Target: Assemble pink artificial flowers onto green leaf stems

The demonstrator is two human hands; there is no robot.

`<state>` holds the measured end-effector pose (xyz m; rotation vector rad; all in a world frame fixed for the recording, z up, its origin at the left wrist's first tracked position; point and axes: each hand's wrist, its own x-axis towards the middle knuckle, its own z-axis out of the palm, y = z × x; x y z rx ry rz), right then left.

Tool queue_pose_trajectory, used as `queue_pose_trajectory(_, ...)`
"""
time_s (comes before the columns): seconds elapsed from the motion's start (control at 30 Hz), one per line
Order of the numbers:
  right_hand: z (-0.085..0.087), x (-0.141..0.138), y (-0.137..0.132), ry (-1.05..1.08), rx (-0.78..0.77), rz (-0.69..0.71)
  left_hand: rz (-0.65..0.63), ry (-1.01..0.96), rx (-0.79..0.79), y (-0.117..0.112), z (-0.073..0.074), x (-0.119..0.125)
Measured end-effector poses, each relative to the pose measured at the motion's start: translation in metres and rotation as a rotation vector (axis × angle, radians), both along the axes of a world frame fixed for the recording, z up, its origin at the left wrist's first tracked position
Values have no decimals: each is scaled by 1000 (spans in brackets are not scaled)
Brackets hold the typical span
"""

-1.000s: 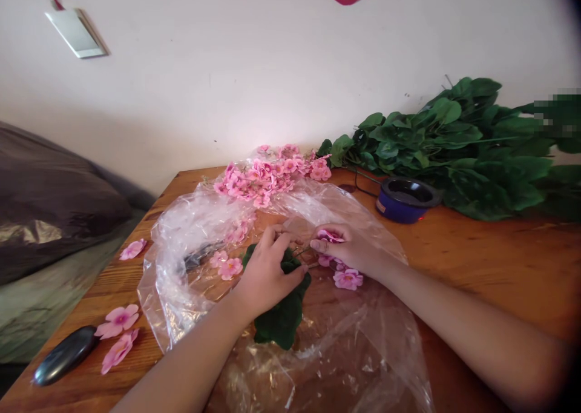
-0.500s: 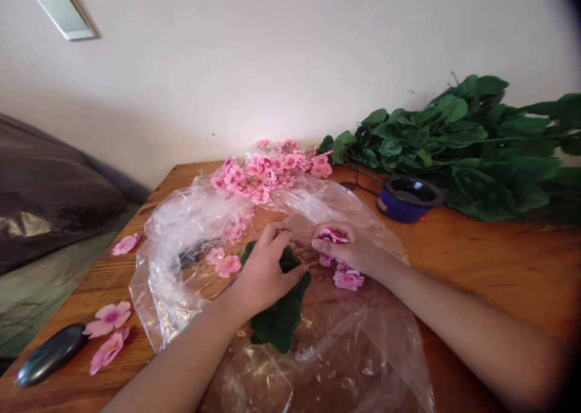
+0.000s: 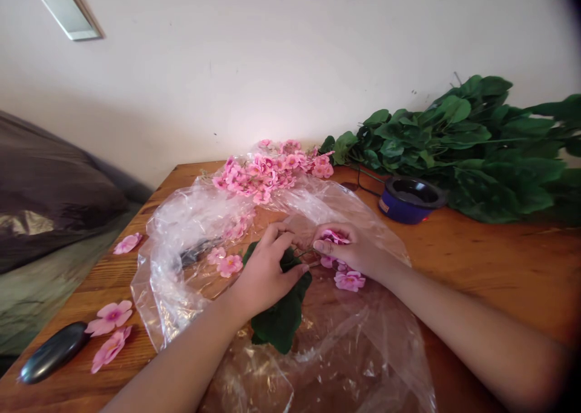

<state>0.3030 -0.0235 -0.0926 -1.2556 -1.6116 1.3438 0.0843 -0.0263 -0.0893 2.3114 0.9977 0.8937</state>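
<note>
My left hand [image 3: 265, 267] is closed around a sprig of dark green artificial leaves [image 3: 279, 319] lying on a clear plastic sheet [image 3: 327, 352]. My right hand [image 3: 351, 249] is curled over small pink artificial blossoms [image 3: 333, 237], its fingertips pinching at the thin stem between both hands. Another pink blossom [image 3: 348, 280] lies just under my right wrist. Two more pink flowers [image 3: 224, 263] rest on the plastic left of my left hand.
A big bunch of pink flowers [image 3: 270, 171] lies at the table's far edge, green foliage [image 3: 458, 140] along the wall at right, a dark blue bowl [image 3: 408, 200] before it. Loose pink blossoms [image 3: 109, 331] and a black oval object [image 3: 52, 352] lie at front left. A cushion [image 3: 49, 189] sits beyond the wooden table [image 3: 499, 261].
Both hands stay in the same place on the sprig and blossoms. Only the camera has shifted slightly.
</note>
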Motion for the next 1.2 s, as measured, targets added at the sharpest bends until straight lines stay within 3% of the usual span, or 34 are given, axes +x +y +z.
queue_pose_trajectory(1.2,-1,-3,4,-1,8,-13,-13,-81,-47,4,-5,0)
